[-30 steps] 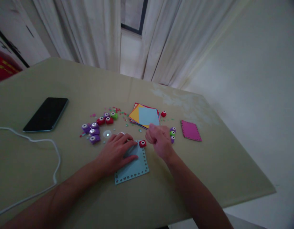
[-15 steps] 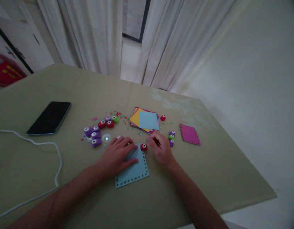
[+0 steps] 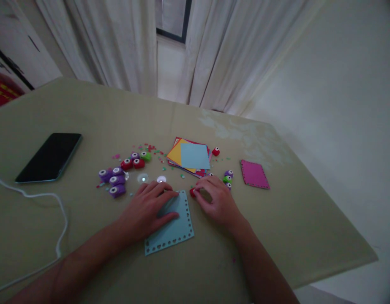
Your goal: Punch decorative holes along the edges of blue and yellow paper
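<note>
A light blue square of paper (image 3: 169, 230) lies on the table, small shapes punched along its right and lower edges. My left hand (image 3: 152, 207) rests on it with fingers spread, hiding its upper left part. At the paper's upper right corner, just off its edge, is a small red craft punch (image 3: 192, 192). My right hand (image 3: 215, 198) has thumb and fingers closed on that punch and covers part of it. Right behind this hand stand several purple and green punches (image 3: 228, 179), partly hidden by it.
Several purple, red and green punches (image 3: 117, 180) stand at the left among confetti bits (image 3: 149, 147). Beyond the hands lie stacked coloured papers (image 3: 195, 156) and another red punch (image 3: 216, 151). A pink punched square (image 3: 254, 173) is at right, a black tablet (image 3: 50, 157) and white cable (image 3: 63, 223) at left.
My right hand has come down onto the red punch and closed on it. The punch now sits off the blue paper's corner. My left hand stays on the paper; the view has shifted slightly.
</note>
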A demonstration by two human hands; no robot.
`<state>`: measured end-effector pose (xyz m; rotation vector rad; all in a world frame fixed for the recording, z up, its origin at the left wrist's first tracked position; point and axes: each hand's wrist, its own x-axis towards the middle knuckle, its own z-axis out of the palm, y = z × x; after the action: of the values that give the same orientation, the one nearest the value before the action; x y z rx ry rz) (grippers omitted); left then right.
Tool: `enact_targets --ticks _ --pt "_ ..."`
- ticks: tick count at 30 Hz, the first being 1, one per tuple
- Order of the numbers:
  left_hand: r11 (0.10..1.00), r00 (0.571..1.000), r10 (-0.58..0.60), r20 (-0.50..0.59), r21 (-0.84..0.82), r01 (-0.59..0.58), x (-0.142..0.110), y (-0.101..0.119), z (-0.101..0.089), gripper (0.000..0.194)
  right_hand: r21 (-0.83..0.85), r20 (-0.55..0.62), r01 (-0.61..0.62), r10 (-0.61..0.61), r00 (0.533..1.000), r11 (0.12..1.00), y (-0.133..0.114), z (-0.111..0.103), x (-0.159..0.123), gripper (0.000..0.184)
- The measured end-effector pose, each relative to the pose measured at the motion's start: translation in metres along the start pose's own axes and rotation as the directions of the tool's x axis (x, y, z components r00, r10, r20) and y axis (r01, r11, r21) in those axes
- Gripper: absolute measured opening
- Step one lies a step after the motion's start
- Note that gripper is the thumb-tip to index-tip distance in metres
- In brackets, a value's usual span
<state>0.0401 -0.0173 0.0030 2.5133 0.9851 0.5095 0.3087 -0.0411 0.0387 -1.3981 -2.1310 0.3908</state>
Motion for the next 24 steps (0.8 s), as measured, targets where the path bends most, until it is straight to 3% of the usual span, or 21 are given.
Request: enact_targets --ticks 13,20,24 --pt "1.0 1.0 -0.012 -0.026 0.028 0.013 -0.002 -0.001 0.004 0.048 0.035 0.076 -0.025 0.022 0.997 0.999 -0.002 0.002 -0.002 0.007" --pt "0.992 0.993 -0.111 -0.035 -0.059 0.109 -0.002 -0.006 0.007 0.055 0.009 -0.026 -0.055 0.055 0.998 0.998 0.0 0.007 -0.001 0.014" --pt "0.983 0.99 -0.144 0.002 -0.116 0.143 -0.001 -0.007 0.005 0.048 0.037 -0.136 -0.071 0.076 0.988 0.997 -0.004 0.01 -0.002 0.013"
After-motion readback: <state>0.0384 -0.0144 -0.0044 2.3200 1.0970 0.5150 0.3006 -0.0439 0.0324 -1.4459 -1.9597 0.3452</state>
